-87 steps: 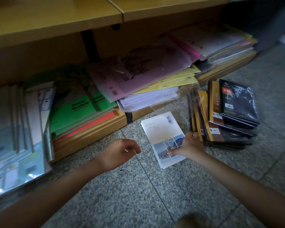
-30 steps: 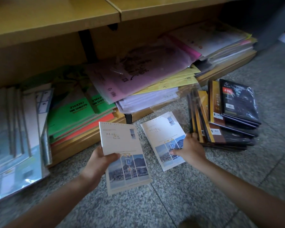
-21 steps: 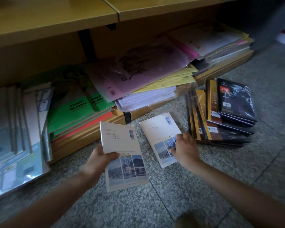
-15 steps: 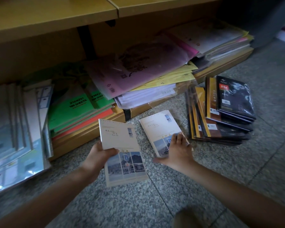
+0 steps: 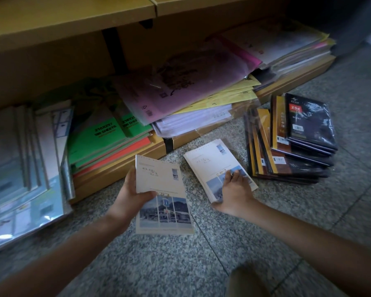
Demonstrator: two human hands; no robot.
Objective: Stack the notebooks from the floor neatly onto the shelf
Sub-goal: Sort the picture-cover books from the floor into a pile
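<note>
Right hand (image 5: 234, 194) slid nearer on floor notebook (image 5: 206, 159); left hand (image 5: 126, 196) grips second notebook (image 5: 159, 176)

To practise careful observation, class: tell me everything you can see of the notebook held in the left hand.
The notebook is closed, with a pale cream card-like cover, small print near the top, a little blue picture at its upper right and a strip of three landscape photos across the lower part. It is held tilted, face up, over the speckled floor. The left hand grips its left edge, thumb across the cover.
</note>
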